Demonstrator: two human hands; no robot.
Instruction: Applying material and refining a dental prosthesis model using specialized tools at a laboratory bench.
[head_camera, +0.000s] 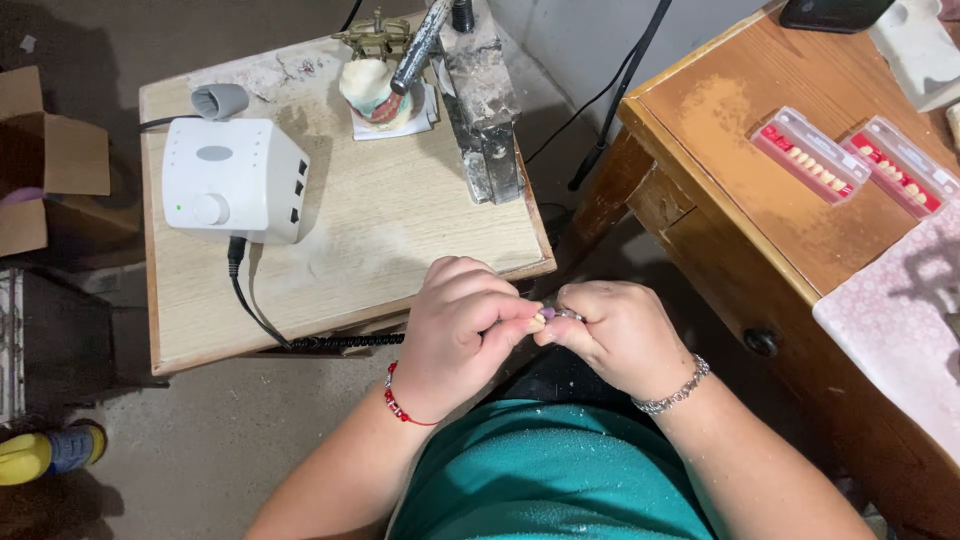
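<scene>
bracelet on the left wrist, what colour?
Red, a thin beaded bracelet just below the left hand. The head view shows it clearly.

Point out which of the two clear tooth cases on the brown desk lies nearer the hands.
The left-hand tooth case: it lies closer to the desk's front edge and the right hand; the other case lies farther right.

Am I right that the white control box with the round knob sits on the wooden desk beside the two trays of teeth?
Not quite: the head view shows the white control box on the small pale table; the two trays of teeth lie on the wooden desk.
</scene>
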